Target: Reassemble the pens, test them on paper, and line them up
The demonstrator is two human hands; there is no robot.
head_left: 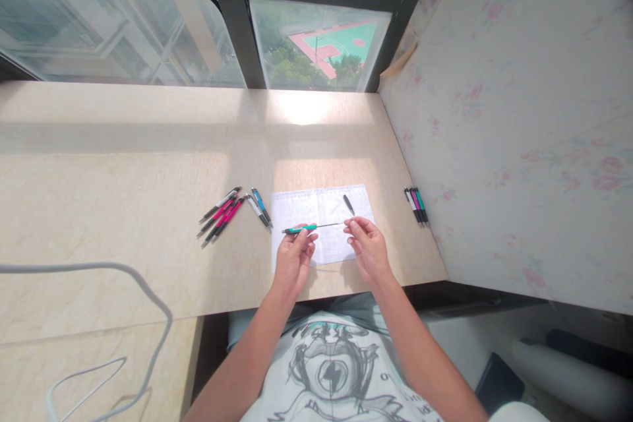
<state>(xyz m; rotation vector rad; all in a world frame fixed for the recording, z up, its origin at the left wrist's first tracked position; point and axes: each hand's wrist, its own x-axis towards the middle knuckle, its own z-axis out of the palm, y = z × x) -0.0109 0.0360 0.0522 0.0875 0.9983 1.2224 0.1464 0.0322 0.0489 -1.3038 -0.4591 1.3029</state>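
Head view: left hand (295, 256) pinches green pen barrel (305, 229) over paper sheet (289, 208) on worktop (123, 198); right hand (370, 249) pinches thin refill (329, 225) protruding from barrel. Dark pen part (349, 204) lies on sheet, beyond right hand. Assorted pens (230, 214) left; other pens (414, 203) right, near wall (494, 112).

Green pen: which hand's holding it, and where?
The left hand holds the green pen by its barrel; the right hand pinches the refill near its end.

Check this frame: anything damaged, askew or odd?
Yes. A wallpaper flap curls loose beside the right window pane, which looks like damage. Also, the green pen in the left hand is partly apart: its thin refill reaches the right hand, and a dark piece lies on the paper.
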